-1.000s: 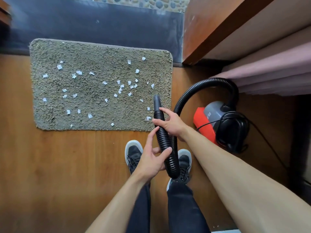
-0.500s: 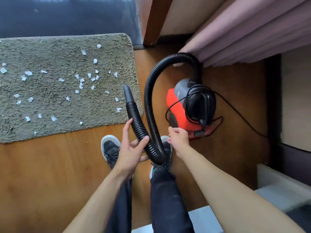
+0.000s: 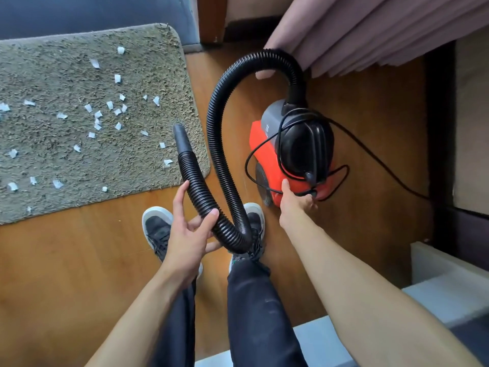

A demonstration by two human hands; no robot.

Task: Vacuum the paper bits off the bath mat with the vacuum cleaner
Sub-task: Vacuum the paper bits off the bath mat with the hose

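left hand on the hose, right hand at the vacuum

the left hand [image 3: 189, 234] holds the black hose [image 3: 214, 144] a little behind its nozzle [image 3: 181, 137], thumb over the top and fingers curled beneath. the nozzle points out over the right edge of the mat [image 3: 66, 165], near its near right corner. paper bits [image 3: 98, 120] lie scattered across the mat, a few just beside the nozzle. from the hand the hose dips over a shoe [image 3: 255, 221], then arches up and down into the top of the vacuum [image 3: 264, 144], which sits on the wood floor [image 3: 66, 260] right of the mat, below the curtain [image 3: 370, 30]. the right hand [image 3: 295, 201] is at the vacuum's near end, thumb laid on the red shell, fingers curled beside the cord [image 3: 370, 152]; whether they grip anything cannot be told.
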